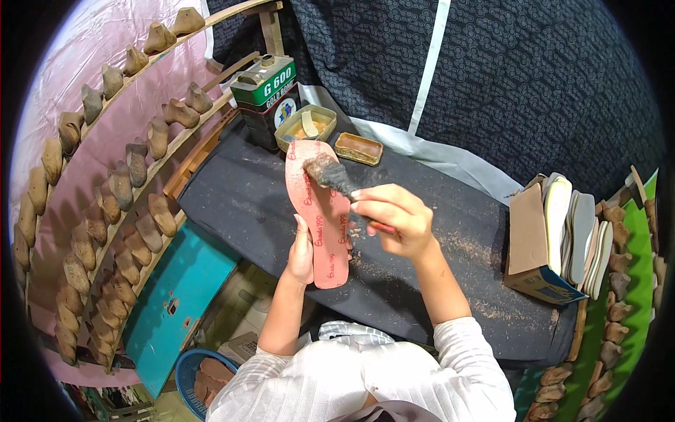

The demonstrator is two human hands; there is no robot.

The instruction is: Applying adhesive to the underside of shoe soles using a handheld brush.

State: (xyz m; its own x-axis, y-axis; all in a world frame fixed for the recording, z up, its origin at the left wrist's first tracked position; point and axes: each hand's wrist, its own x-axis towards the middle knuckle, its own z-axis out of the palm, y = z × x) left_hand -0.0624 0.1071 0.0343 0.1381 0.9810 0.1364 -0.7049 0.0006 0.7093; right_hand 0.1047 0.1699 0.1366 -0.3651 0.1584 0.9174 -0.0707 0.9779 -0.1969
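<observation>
My left hand (303,252) is closed around the lower half of a pink insole board (328,243) with red print, held upright above the dark table. In my right hand (394,218) is a brush (337,177) with a dark, clotted head and a reddish handle end. The bristles lie against the upper part of the insole board. Just behind the board stand a shallow tub (325,116) with amber residue and a pale scraper in it, and a small rectangular tin (359,149) with a brownish surface.
A green and black metal can (266,98) stands at the table's back left. At the right, a cardboard box (529,235) holds several soles. Racks of wooden shoe lasts (121,184) line the left side; more lasts (619,285) are at far right. Scraps litter the black tablecloth (450,211). A blue basin (188,380) sits low left.
</observation>
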